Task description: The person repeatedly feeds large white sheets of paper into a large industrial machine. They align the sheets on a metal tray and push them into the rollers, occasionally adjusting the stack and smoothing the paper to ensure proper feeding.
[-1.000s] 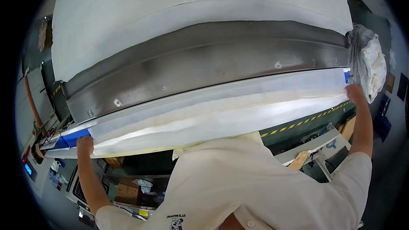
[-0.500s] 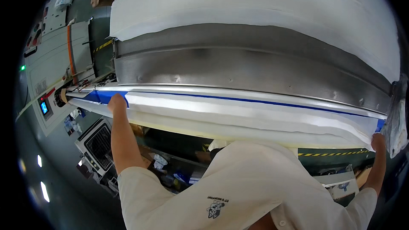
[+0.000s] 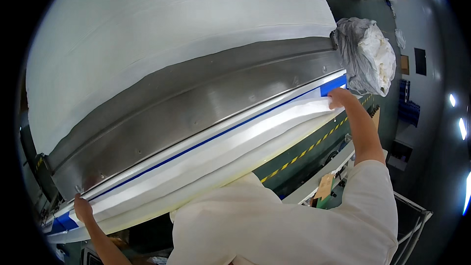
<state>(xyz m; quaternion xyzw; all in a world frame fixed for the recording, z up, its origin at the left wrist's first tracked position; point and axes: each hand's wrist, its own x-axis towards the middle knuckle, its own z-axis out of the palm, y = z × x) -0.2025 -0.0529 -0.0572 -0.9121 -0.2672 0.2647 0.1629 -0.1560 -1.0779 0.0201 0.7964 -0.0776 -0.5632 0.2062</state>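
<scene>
A long strip of white cloth point(image 3: 216, 147) lies along a bar with a blue band point(image 3: 196, 150), in front of a grey metal plate point(image 3: 211, 88). At the right end my right hand point(image 3: 338, 98) is closed on the cloth's edge, beside a wider blue patch point(image 3: 332, 85). Far to the left, my left hand point(image 3: 83, 209) has its fingers bent at the strip's other end, against the bar, next to another blue patch point(image 3: 63, 222). Its fingertips are partly hidden. Between the hands the cloth runs in lengthwise folds.
A large white sheet point(image 3: 181, 14) covers the surface beyond the metal plate. At the bar's right end hangs a bundle of grey and white material point(image 3: 368, 56). Yellow-black floor tape point(image 3: 304, 152) runs below, near a white metal frame point(image 3: 417, 221).
The view has swung to the right, so the bar now slants up to the right. Both hands stay at the cloth's ends; the left now reaches closer to the metal plate.
</scene>
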